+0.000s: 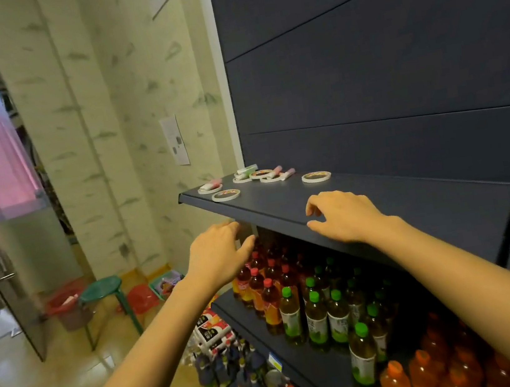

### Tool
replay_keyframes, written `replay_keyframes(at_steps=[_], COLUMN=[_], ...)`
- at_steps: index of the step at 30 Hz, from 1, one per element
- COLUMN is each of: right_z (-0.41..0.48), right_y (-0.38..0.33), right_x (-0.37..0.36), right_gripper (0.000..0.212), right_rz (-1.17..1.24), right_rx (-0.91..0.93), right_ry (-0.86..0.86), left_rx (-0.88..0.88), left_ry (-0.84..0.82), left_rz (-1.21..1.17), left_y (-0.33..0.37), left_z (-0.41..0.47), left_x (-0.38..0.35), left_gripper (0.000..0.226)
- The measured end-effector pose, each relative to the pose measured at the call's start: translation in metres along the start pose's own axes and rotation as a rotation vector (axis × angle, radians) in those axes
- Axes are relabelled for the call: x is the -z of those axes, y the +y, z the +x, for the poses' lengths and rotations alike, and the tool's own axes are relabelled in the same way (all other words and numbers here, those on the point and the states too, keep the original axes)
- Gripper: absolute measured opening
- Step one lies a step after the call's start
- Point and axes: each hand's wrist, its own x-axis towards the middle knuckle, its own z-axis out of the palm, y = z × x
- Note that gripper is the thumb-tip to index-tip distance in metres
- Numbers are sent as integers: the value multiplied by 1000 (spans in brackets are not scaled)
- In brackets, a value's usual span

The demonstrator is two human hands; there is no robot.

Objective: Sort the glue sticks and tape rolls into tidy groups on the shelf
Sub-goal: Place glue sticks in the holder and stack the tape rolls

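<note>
Well, both hands are up at the dark shelf point(380, 205), and neither holds anything. The left hand point(219, 254) hangs just in front of the shelf's front lip, fingers loosely bent and apart. The right hand point(345, 216) is over that lip, fingers loosely curled above the board; whether it touches the shelf I cannot tell.

The stock lies at the shelf's far left end, well apart from both hands. One tape roll point(226, 194) lies flat nearest the front left corner, and a second tape roll point(316, 176) sits alone toward the shelf's middle. Behind them, more tape rolls point(260, 173) and glue sticks point(288, 174) are jumbled together. A pink-capped glue stick point(211, 185) lies across a roll at the left edge, and a green glue stick point(247, 169) lies nearest the back panel. Under the shelf stand rows of drink bottles point(290, 314).
</note>
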Motion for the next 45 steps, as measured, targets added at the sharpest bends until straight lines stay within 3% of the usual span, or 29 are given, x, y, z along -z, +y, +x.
replay_keyframes(at_steps=[5, 10, 17, 21, 26, 30, 34, 39, 45], right_z=[57, 119, 209, 229, 239, 254, 284, 312, 324], right_y=[10, 25, 47, 67, 101, 120, 128, 127, 119], right_x=[-24, -48, -73, -82, -83, -90, -103, -124, -129], right_gripper=[29, 21, 21, 22, 18, 23, 37, 56, 48], right_rz=[-43, -42, -112, -137, -165, -189, -237, -183, -168], right_rx=[-30, -69, -140, -225, -387, -556, -804, -1081, -1186], right_ry=[-13, 79, 46, 7, 1, -9, -47, -73, -156], left_rx=[65, 130, 192, 281, 270, 104, -98, -233, -419], left_ry=[-41, -42, -37, -102, -287, -326, -397, -306, -214], left_rz=[-52, -125, -144, -213, -58, 34, 149, 108, 25], left_y=[-44, -80, -132, -159, -181, -194, -193, -182, -172], left_z=[45, 110, 207, 257, 305, 337, 367, 396, 413], left_x=[-40, -72, -116, -144, -178, -202, -208, -213, -224], left_gripper=[37, 37, 30, 35, 46, 31, 37, 34, 34])
